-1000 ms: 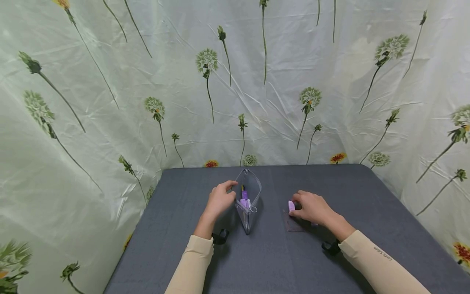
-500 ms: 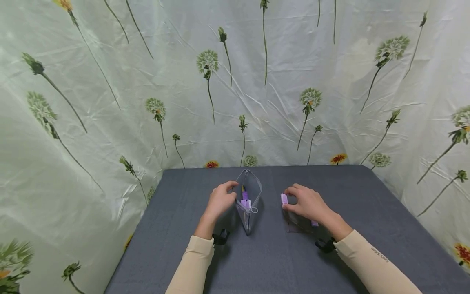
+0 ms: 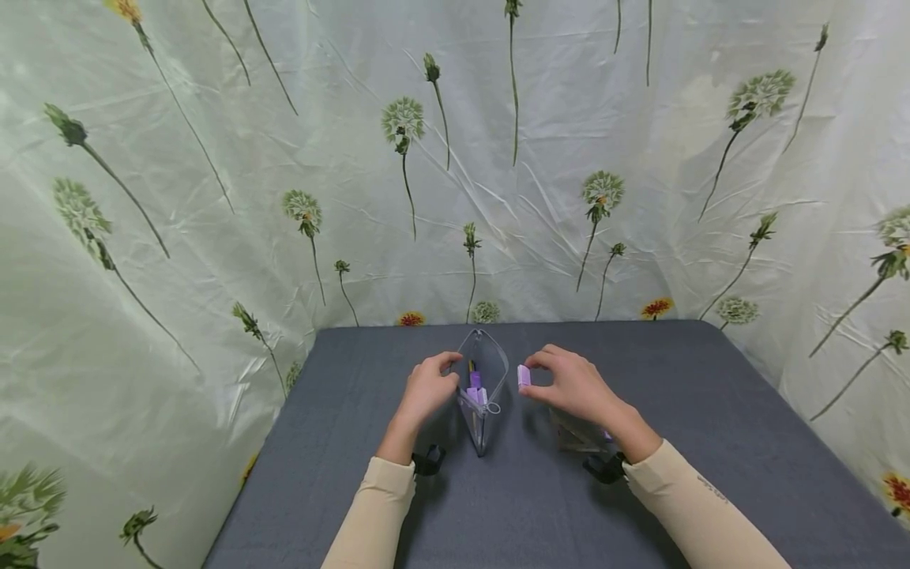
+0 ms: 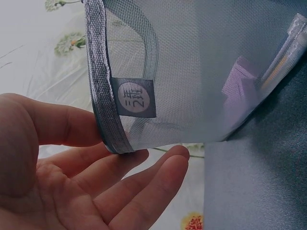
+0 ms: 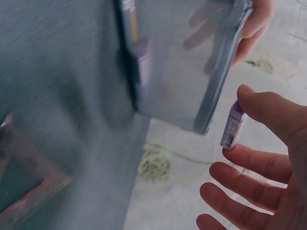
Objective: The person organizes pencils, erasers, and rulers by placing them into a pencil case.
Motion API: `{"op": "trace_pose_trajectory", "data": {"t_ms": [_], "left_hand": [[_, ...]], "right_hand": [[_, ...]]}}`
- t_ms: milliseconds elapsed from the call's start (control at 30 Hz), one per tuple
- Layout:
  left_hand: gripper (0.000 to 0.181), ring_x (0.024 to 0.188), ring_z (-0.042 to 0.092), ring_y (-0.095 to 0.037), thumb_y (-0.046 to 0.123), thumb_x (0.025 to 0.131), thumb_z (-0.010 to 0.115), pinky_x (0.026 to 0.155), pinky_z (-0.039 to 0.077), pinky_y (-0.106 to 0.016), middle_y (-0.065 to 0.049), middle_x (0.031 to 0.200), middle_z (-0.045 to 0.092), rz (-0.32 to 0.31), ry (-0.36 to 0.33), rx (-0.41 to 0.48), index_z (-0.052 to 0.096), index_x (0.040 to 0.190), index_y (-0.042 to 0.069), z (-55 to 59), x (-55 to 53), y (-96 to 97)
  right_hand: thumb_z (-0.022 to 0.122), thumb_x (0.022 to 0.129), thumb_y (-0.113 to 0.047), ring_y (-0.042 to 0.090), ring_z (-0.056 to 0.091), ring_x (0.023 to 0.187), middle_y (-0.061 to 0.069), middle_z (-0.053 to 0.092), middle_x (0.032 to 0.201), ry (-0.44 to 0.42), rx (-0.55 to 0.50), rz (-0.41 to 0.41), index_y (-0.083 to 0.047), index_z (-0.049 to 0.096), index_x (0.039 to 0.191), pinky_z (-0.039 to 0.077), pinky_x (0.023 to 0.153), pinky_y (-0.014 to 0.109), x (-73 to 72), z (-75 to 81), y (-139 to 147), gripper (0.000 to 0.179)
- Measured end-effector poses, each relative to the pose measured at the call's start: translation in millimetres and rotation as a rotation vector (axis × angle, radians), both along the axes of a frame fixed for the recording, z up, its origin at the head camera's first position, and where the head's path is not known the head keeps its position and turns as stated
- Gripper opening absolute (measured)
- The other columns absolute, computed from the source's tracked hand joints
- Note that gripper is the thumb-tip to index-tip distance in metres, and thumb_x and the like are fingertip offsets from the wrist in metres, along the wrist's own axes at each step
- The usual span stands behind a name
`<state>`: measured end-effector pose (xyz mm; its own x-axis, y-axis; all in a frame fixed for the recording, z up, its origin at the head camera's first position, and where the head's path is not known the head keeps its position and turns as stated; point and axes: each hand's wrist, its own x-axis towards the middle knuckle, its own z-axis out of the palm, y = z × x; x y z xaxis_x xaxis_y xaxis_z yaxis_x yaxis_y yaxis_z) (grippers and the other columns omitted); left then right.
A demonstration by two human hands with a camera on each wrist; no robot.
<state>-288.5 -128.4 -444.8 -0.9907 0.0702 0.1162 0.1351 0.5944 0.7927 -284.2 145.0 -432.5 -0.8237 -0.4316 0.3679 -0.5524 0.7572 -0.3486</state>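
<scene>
A grey mesh zip pouch (image 3: 469, 416) stands with its mouth open, purple items (image 3: 475, 382) and a yellowish stick inside. My left hand (image 3: 426, 387) holds its rim; in the left wrist view, thumb and index finger pinch the zip edge (image 4: 100, 72) near a label (image 4: 136, 97). Just right of the pouch, my right hand (image 3: 576, 387) holds a small purple eraser (image 3: 524, 375) between thumb and index finger, raised over the table. The right wrist view shows printing and a barcode on the eraser (image 5: 232, 128), while the other fingers spread away from it.
On the dark grey table (image 3: 320, 490), a clear set square (image 5: 48, 173) lies below the right hand. A small purple item (image 3: 607, 435) is partly hidden by the right wrist. A flower-print curtain (image 3: 455, 182) hangs behind the table's back edge.
My right hand has lifted the eraser from beside the set square and carried it left, close to the pouch. The left hand keeps its hold on the rim.
</scene>
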Motion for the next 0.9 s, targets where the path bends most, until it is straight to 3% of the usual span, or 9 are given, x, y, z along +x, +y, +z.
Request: {"op": "trace_pose_trajectory", "data": {"t_ms": [100,400,533,700,900], "left_hand": [[0.045,0.044,0.019,-0.010,0.007,0.091,0.054,0.043,0.023,-0.027,-0.014,0.137,0.062,-0.006,0.002,0.000,0.066,0.133,0.015,-0.1,1.1,0.3],[0.046,0.046,0.024,-0.012,0.010,0.090,0.056,0.046,0.028,-0.029,-0.013,0.136,0.062,-0.001,0.015,-0.018,0.066,0.135,0.014,1.0,0.1,0.9],[0.045,0.050,0.030,-0.012,0.011,0.090,0.057,0.047,0.029,-0.029,-0.012,0.136,0.063,0.005,0.007,-0.031,0.067,0.134,0.015,1.0,-0.2,1.4],[0.046,0.043,0.024,-0.011,0.009,0.091,0.057,0.042,0.026,-0.027,-0.015,0.138,0.061,-0.008,-0.021,-0.008,0.065,0.136,0.012,1.5,1.6,1.8],[0.046,0.042,0.023,-0.010,0.009,0.091,0.057,0.043,0.026,-0.027,-0.014,0.136,0.062,-0.015,-0.002,-0.024,0.065,0.136,0.012,3.7,1.1,0.1]], "right_hand": [[0.078,0.082,-0.054,0.010,0.060,0.089,-0.011,0.061,0.099,-0.032,-0.013,-0.003,-0.022,0.073,0.111,0.050,0.074,0.037,-0.6,6.2,-10.3,0.044],[0.079,0.084,-0.049,0.012,0.048,0.053,-0.007,0.055,0.069,-0.145,0.008,0.047,-0.020,0.072,0.114,0.038,0.050,0.031,-12.4,24.5,-42.3,0.043],[0.079,0.084,-0.048,0.012,0.050,0.050,-0.007,0.056,0.064,-0.181,0.061,0.063,-0.019,0.073,0.112,0.037,0.047,0.031,-17.1,25.6,-54.0,0.040],[0.080,0.083,-0.046,0.011,0.053,0.051,-0.008,0.056,0.060,-0.233,0.135,0.061,-0.021,0.073,0.108,0.040,0.047,0.030,-18.9,22.4,-62.6,0.037],[0.080,0.082,-0.046,0.011,0.054,0.051,-0.009,0.057,0.060,-0.249,0.179,0.069,-0.023,0.074,0.107,0.040,0.047,0.030,-20.1,22.7,-68.9,0.034]]}}
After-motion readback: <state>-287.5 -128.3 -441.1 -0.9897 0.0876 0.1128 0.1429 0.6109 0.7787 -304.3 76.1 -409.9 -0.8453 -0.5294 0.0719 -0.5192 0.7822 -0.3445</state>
